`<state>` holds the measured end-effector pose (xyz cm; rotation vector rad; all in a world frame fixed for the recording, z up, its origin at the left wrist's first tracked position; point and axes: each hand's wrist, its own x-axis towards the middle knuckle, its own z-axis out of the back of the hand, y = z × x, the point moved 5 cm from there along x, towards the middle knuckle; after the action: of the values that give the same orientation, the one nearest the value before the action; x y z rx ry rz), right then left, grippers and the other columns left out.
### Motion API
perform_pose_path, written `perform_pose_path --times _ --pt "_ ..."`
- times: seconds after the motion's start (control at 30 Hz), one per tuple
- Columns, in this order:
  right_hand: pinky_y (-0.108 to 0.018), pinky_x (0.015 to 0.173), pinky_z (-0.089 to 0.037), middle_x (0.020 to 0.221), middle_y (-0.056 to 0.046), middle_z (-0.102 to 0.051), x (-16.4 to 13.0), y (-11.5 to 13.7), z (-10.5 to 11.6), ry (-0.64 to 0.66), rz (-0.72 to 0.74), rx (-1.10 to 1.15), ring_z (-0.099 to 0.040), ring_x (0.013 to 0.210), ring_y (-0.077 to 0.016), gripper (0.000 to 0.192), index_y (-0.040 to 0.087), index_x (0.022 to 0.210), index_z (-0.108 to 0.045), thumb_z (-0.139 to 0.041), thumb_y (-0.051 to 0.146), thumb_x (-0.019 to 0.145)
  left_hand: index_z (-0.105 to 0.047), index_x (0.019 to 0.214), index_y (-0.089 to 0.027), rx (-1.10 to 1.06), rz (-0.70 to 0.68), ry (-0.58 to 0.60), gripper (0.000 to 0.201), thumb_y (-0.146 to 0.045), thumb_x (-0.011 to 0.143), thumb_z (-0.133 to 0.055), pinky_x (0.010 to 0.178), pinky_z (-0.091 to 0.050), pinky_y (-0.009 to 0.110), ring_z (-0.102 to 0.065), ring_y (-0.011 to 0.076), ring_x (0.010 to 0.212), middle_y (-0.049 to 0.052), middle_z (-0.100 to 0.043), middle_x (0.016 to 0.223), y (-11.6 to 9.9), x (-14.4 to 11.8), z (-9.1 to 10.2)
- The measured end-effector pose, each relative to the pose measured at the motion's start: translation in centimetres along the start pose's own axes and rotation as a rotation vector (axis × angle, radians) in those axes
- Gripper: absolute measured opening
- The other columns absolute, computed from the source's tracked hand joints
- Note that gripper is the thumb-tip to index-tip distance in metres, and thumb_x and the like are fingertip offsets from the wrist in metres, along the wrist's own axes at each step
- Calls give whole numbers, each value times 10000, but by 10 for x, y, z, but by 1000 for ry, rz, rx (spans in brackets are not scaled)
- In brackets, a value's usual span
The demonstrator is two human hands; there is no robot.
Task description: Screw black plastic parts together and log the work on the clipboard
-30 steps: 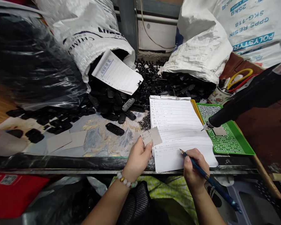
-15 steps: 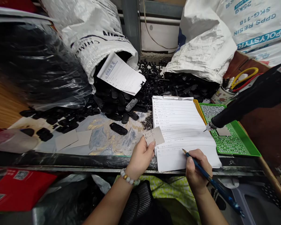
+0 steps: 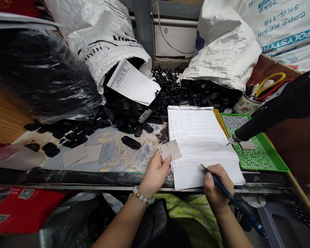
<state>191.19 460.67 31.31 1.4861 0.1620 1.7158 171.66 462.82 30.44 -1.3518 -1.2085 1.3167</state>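
My left hand [image 3: 155, 173] pinches a small grey card [image 3: 170, 150] with handwriting, holding it at the left edge of a lined white sheet [image 3: 201, 137]. My right hand [image 3: 217, 187] grips a blue pen [image 3: 235, 203] with its tip resting on the lower part of that sheet. The sheet lies on a yellow clipboard [image 3: 219, 122] at the table's front edge.
Black plastic parts [image 3: 134, 113] spill from two white woven sacks [image 3: 103, 38] [image 3: 222, 55] at the back. A green perforated tray [image 3: 255, 155] with small screws sits to the right, under a black power screwdriver [image 3: 276, 110]. Two blank grey cards [image 3: 80, 154] lie to the left. A cup with scissors [image 3: 248, 101] stands behind the tray.
The view shifted slightly to the left and down over the second. Both hands stay on the card and the pen, almost still.
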Motion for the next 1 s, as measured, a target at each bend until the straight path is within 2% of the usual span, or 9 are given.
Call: perform_pose_path --times 0.17,0.37,0.67,0.83,1.0 --pt "-295 592 -424 726 -15 -522 3 3 0 12 -2 17 -504 663 -138 126 171 871 -541 -507 104 769 -420 1027 -170 55 12 12 227 -339 877 -446 443 -281 209 -309 53 448 -45 -448 686 1 0 1" --pt "-290 575 -411 702 -9 -498 5 5 0 14 1 30 -481 650 -134 123 173 867 -527 -487 104 773 -426 1036 -165 -23 1 4 272 -358 851 -476 427 -267 204 -282 34 444 -12 -503 798 -2 0 -1" --pt "-285 557 -403 677 -6 -487 7 9 0 14 0 21 -467 636 -132 111 180 844 -513 -479 101 774 -431 936 -181 32 46 -26 233 -375 830 -506 438 -286 210 -328 57 441 -57 -447 653 -2 -2 2" --pt "-295 566 -404 667 -6 -499 7 8 -1 16 -3 11 -471 621 -134 104 181 833 -507 -483 107 763 -449 1011 -173 55 -15 -19 276 -391 852 -506 430 -275 203 -323 51 448 -49 -455 668 4 1 4" --pt "-299 569 -398 669 -6 -496 8 8 0 15 -2 15 -465 626 -137 113 184 842 -498 -475 105 765 -436 1021 -177 58 -13 -10 257 -381 874 -490 430 -272 194 -321 36 452 -48 -446 712 8 2 4"
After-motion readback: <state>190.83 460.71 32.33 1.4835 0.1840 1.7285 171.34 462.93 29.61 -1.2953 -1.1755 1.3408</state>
